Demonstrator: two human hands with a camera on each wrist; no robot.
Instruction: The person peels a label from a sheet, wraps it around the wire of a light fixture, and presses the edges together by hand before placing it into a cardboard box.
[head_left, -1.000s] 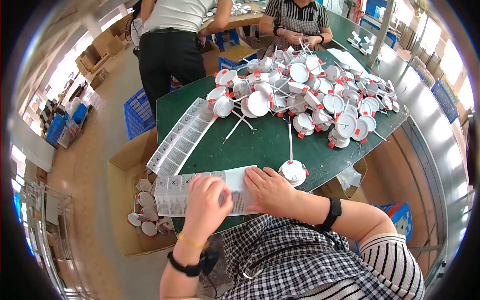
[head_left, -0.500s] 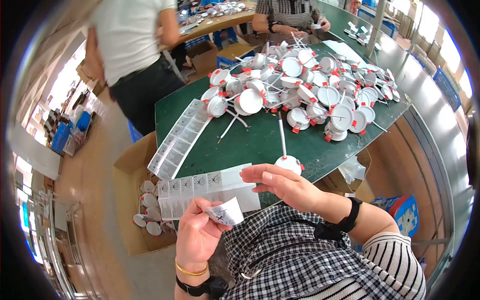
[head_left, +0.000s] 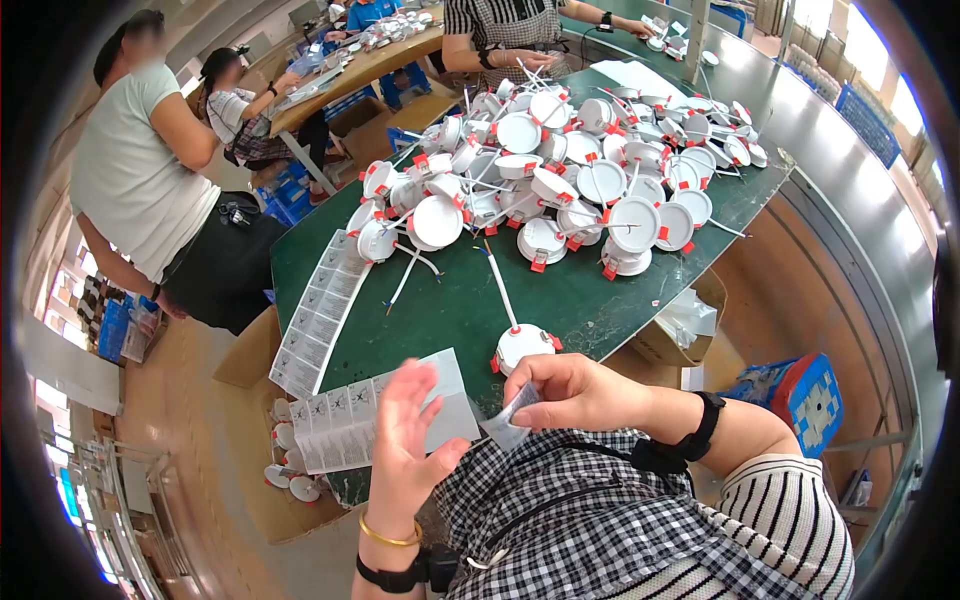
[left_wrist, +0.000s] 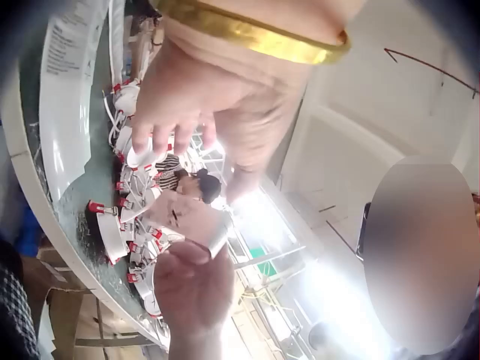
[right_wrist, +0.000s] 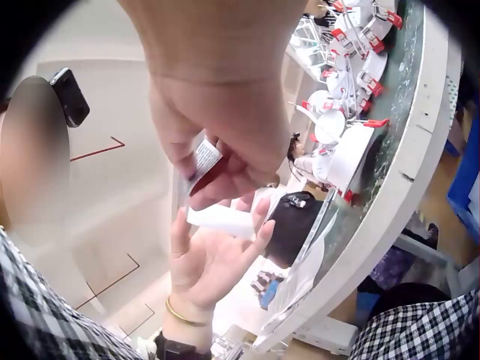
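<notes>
Between thumb and fingers, the right hand (head_left: 570, 395) pinches a small printed label (head_left: 513, 418), held above the apron at the table's front edge. The left hand (head_left: 402, 445) is raised beside it, fingers spread and holding nothing, over the label sheet (head_left: 335, 425). In the left wrist view the label (left_wrist: 184, 217) hangs from the right hand (left_wrist: 193, 289), below the left hand's fingertips. A round white lamp (head_left: 524, 348) lies just beyond the right hand, its cable stretching away across the green table (head_left: 440, 310).
A large pile of white lamps with red clips (head_left: 600, 180) covers the table's far part. Another label sheet (head_left: 322, 315) lies at the left edge. A cardboard box (head_left: 250, 480) with lamps stands below left; a blue and red stool (head_left: 815, 400) is at the right. Other people are beyond.
The label has passed from the left hand to the right hand. The left hand has opened and risen. The head view has shifted, and the standing person appears farther left.
</notes>
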